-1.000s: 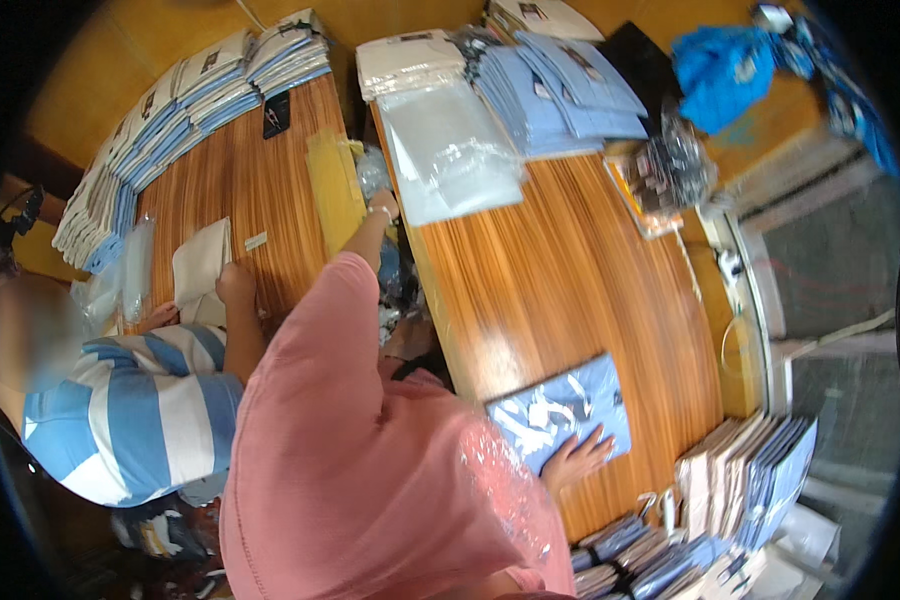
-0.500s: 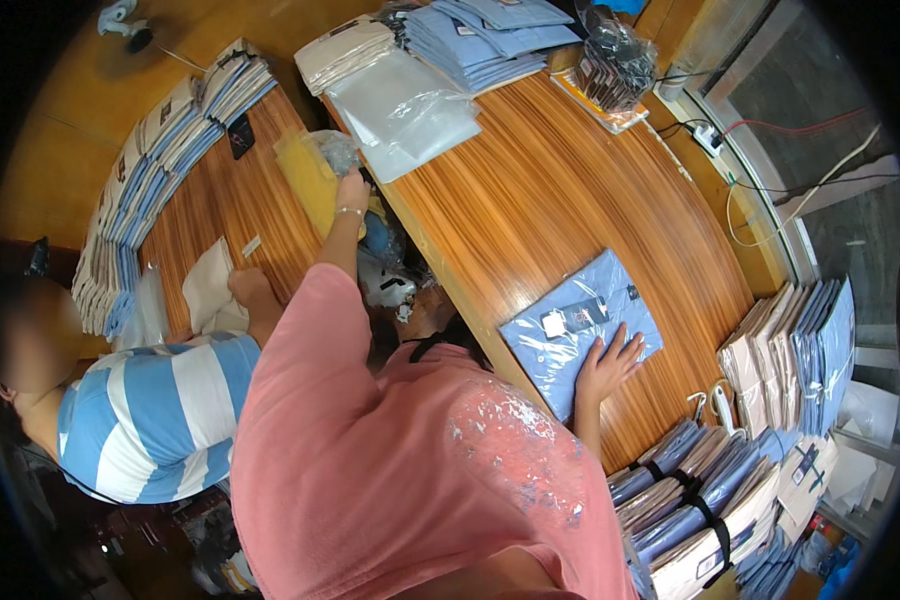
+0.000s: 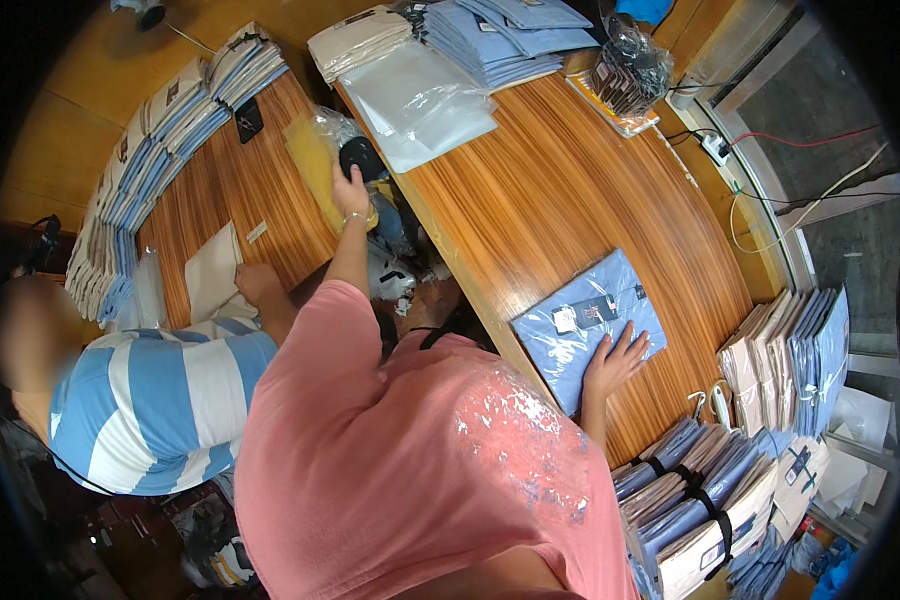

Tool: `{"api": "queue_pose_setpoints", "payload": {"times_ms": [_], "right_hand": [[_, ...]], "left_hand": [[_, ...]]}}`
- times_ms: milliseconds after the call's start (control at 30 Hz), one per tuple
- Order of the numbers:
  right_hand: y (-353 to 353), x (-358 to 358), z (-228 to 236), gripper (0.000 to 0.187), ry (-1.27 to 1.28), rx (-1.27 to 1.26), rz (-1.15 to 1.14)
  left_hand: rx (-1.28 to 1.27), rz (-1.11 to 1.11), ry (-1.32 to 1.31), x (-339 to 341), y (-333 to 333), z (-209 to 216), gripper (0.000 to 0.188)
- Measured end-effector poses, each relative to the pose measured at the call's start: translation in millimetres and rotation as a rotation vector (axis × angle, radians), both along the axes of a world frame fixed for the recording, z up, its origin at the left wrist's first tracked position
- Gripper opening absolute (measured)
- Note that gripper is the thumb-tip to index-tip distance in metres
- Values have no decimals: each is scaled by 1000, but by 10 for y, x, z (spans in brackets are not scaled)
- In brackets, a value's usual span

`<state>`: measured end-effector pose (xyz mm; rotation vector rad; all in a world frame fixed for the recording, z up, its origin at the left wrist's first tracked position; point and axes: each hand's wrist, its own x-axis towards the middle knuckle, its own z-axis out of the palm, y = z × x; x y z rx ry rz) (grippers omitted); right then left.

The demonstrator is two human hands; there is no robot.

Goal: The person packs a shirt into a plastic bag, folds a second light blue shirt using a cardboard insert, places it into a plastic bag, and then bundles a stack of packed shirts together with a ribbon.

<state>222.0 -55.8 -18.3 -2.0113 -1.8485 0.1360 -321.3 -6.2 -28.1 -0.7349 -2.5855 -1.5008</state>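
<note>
At the gap between the two tables, my left hand (image 3: 351,192) is closed on a black rounded thing (image 3: 361,158), whose kind I cannot make out. Behind it lie a crumpled clear plastic bag (image 3: 332,127) and a yellow sheet (image 3: 315,165). My right hand (image 3: 618,362) rests with spread fingers on a folded blue shirt (image 3: 550,350) in a clear bag, near the right table's front edge. A dark tag (image 3: 598,310) with a white label shows on that shirt.
A person in a striped shirt (image 3: 160,400) works at the left table, one hand on beige cloth (image 3: 213,272). Clear bags (image 3: 420,110) and folded blue shirts (image 3: 490,45) lie at the back. Bagged shirts (image 3: 790,350) and strapped bundles (image 3: 700,500) stand at right.
The black rounded thing now shows in my left hand, at the table gap. My right hand stays on the bagged shirt. The whole view has shifted slightly.
</note>
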Motion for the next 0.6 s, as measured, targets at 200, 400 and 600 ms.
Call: {"api": "queue_pose_setpoints", "payload": {"times_ms": [200, 400, 600], "right_hand": [[-8, -9, -27, 51, 7, 17, 25], [-8, -10, -27, 51, 5, 18, 15], [166, 458, -226, 60, 471, -59, 177]], "left_hand": [[299, 72, 21, -210, -27, 63, 39], [810, 142, -258, -126, 66, 272, 33], [700, -481, -696, 264, 47, 1373, 31]]}}
